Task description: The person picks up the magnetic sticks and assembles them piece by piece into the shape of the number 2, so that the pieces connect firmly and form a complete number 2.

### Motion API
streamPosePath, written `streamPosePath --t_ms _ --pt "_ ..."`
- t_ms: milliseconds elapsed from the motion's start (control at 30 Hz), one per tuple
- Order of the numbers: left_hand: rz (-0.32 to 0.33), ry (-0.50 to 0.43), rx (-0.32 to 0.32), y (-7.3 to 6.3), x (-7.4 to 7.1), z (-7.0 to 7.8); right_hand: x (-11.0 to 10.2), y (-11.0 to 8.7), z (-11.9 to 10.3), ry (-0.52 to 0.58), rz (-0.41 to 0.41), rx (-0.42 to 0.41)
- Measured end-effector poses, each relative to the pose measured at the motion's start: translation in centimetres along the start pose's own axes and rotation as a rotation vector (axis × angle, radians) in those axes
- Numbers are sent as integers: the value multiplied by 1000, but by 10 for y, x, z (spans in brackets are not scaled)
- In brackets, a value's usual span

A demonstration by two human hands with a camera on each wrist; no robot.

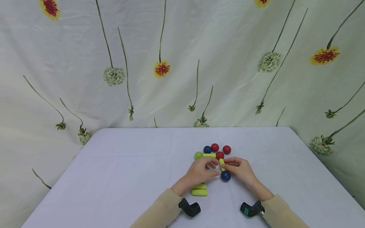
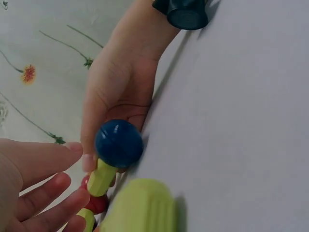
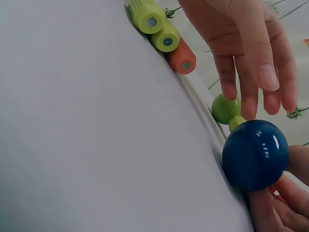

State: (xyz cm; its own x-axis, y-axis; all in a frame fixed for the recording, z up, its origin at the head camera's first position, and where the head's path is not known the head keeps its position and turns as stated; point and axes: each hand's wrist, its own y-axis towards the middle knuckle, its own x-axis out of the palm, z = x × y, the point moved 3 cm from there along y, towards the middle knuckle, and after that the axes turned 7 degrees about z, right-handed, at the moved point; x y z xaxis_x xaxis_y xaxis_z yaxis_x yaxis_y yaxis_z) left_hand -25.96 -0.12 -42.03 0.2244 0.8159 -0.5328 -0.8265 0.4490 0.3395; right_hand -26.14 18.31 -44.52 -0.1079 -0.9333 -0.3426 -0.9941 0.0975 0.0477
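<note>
My right hand (image 1: 242, 171) pinches a yellow-green rod (image 1: 221, 163) between thumb and fingers. At the rod's near end sits a dark blue ball (image 1: 226, 176); its far end meets a red ball (image 1: 220, 155). From that red ball, another yellow-green rod (image 1: 209, 155) runs left to a green ball (image 1: 198, 155). My left hand (image 1: 199, 171) hovers just left of the held rod, fingers loosely bent and nothing between them. In the left wrist view, a gap shows between the left fingers (image 2: 53, 193) and the blue ball (image 2: 119, 143).
Behind the joined pieces lie a blue ball (image 1: 207, 149) and two red balls, one (image 1: 215, 147) beside it and one (image 1: 227, 149) farther right. Yellow-green rods (image 1: 199, 192) lie by the left forearm, with an orange rod (image 3: 182, 57) alongside. A flowered cloth (image 1: 182, 63) hangs behind the table.
</note>
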Motion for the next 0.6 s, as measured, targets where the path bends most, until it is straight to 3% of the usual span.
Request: streamPosePath --t_ms 433,600 --pt "5 -74 -1 6 -39 -7 0 1 1 -45 27 3" --pt "-29 -120 -20 5 -52 -14 0 1 0 -51 33 11"
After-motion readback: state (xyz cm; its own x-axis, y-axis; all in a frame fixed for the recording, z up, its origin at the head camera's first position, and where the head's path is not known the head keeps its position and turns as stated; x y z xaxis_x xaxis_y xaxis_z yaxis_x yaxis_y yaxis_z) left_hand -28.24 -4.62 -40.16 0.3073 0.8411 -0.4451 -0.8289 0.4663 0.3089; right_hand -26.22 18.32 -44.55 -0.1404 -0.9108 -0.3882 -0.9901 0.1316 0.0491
